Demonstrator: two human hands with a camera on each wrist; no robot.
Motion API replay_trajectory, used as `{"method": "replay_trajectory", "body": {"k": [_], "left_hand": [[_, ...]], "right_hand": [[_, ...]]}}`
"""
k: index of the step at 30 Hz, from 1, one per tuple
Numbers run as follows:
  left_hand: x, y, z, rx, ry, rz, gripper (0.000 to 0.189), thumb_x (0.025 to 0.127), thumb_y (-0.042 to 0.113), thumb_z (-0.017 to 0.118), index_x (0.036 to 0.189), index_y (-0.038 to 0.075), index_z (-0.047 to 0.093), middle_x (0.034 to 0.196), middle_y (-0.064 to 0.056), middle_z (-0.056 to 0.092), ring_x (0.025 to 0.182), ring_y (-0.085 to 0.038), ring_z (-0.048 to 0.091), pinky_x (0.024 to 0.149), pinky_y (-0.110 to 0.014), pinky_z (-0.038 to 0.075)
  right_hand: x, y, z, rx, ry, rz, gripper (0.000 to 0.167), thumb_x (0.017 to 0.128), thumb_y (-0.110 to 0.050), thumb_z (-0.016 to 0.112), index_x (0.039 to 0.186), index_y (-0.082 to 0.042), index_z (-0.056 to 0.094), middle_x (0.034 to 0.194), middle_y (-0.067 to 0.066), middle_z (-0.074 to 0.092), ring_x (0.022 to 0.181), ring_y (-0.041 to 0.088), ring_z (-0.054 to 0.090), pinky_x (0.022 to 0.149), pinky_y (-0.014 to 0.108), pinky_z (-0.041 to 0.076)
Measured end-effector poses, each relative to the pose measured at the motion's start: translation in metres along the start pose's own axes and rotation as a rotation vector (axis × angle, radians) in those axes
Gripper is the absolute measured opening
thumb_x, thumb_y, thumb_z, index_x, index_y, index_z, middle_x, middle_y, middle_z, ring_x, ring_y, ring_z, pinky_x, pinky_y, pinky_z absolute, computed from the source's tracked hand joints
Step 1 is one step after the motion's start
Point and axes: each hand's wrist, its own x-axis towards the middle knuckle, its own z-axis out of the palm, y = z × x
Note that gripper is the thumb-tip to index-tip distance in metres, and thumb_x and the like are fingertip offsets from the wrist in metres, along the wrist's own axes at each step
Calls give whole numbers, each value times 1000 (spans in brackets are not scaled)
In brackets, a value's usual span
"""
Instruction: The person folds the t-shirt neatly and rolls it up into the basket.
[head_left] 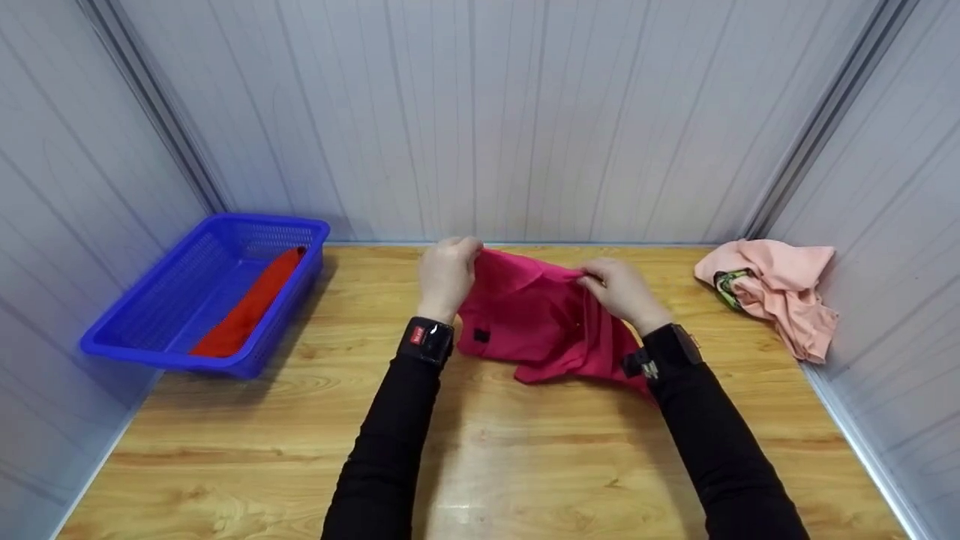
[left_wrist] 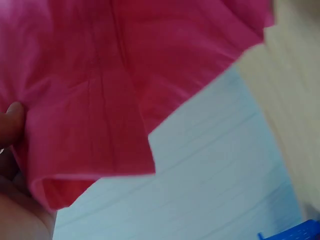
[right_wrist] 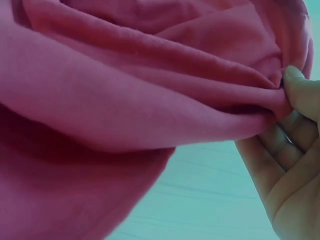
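A deep pink garment hangs between both hands above the middle of the table, creased and partly folded, with a small dark patch near its left side. My left hand pinches its upper left corner. In the left wrist view, a stitched hem runs close to the thumb. My right hand pinches the upper edge farther right. Gathered folds of the cloth run into the right thumb and fingers in the right wrist view. The garment's lower right part passes behind the right wrist.
On the left stands a blue plastic basket with an orange-red folded cloth inside. A crumpled light pink garment with a green and black print lies at the right against the wall. Pale panel walls enclose the wooden table.
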Motion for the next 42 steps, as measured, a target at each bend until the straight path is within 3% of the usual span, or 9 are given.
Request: {"method": "replay_trajectory", "body": {"k": [7, 13, 21, 25, 31, 42], "left_hand": [[-14, -8, 19, 4, -28, 28, 12, 84, 1, 67, 88, 9, 74, 81, -6, 73, 72, -28, 68, 61, -41, 53], [-29, -10, 31, 12, -163, 5, 19, 82, -3, 65, 89, 10, 76, 82, -5, 74, 73, -26, 70, 63, -39, 54], [-40, -9, 34, 11, -251, -54, 13, 82, 6, 73, 94, 11, 77, 87, -6, 74, 78, -30, 70, 66, -44, 54], [-46, -10, 33, -9, -269, -51, 14, 82, 6, 74, 95, 10, 76, 88, -7, 73, 81, -31, 70, 69, -45, 54], [-59, -17, 31, -27, -260, -4, 15, 80, 3, 75, 94, 8, 75, 87, -7, 73, 81, -29, 69, 69, -43, 54], [-87, -20, 20, -37, -345, 115, 18, 78, 4, 80, 95, 6, 74, 91, -7, 73, 81, -27, 70, 69, -41, 55]], "right_hand": [[-2, 6, 11, -57, 5, 81, 19, 95, -7, 63, 110, 2, 70, 111, 21, 68, 108, 39, 62, 97, 50, 45], [-4, 14, 18, -88, 0, 158, 20, 96, -7, 61, 111, 3, 70, 112, 23, 68, 108, 40, 62, 98, 51, 44], [-7, 23, 21, -115, -6, 273, 21, 97, -9, 58, 110, 3, 69, 111, 23, 68, 106, 41, 63, 95, 52, 45], [-9, 27, 23, -141, -15, 316, 23, 98, -9, 57, 114, 4, 69, 113, 24, 68, 108, 42, 62, 94, 53, 46], [-15, 29, 21, -119, -1, 284, 31, 97, -11, 57, 121, 8, 63, 118, 28, 64, 112, 45, 58, 99, 54, 42], [-41, 16, 6, -82, 71, 231, 39, 97, -15, 62, 128, 8, 59, 122, 26, 62, 115, 41, 57, 98, 53, 42]]}}
